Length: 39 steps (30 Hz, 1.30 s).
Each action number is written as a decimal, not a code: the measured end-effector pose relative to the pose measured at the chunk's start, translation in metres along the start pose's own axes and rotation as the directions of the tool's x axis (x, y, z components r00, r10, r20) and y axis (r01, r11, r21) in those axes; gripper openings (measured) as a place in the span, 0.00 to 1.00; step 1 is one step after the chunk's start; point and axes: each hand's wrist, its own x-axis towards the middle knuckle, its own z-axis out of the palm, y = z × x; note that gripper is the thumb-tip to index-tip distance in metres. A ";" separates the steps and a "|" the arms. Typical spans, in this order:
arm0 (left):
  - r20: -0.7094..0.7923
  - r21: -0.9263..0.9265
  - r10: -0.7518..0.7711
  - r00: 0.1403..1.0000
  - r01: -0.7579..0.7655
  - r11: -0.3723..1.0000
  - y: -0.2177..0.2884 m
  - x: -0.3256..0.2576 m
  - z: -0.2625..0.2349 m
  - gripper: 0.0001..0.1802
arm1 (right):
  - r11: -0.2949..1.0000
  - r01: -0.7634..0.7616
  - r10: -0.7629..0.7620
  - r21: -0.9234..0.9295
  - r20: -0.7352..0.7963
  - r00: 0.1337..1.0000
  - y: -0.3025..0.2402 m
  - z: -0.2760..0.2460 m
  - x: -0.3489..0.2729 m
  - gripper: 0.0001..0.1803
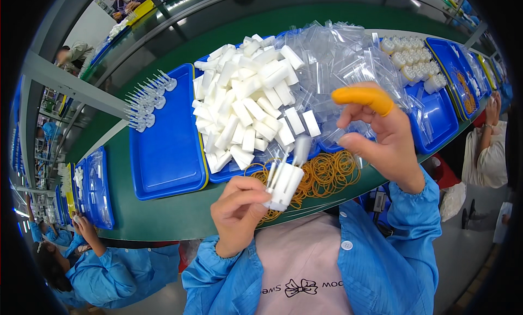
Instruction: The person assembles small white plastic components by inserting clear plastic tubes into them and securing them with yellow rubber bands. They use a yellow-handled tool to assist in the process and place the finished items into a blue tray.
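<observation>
My left hand (238, 210) pinches the base of a white pronged plastic part (279, 198), held tilted above the near table edge. White blocks sit among its thin prongs, and a blurred greyish piece (302, 149) shows at its upper end; I cannot tell what that is. Raised to the right is my right hand (388, 138), an orange finger cot (366, 99) on its index finger. Its thumb and fingers are apart with nothing between them. Beyond my hands lie a heap of white foam blocks (239, 105) and a pile of clear plastic sleeves (332, 59).
Orange rubber bands (332, 172) lie along the near side of the green table (128, 219). At left, a blue tray (166, 157) has several white pronged parts (144, 108) by its edge. White bundled assemblies (417, 64) stand at right. Co-workers (111, 271) sit nearby.
</observation>
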 end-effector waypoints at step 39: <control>0.251 0.059 -0.016 0.968 0.001 0.998 0.017 0.008 0.001 0.09 | 0.802 -0.307 0.385 0.513 -0.050 0.922 0.018 0.026 -0.042 0.15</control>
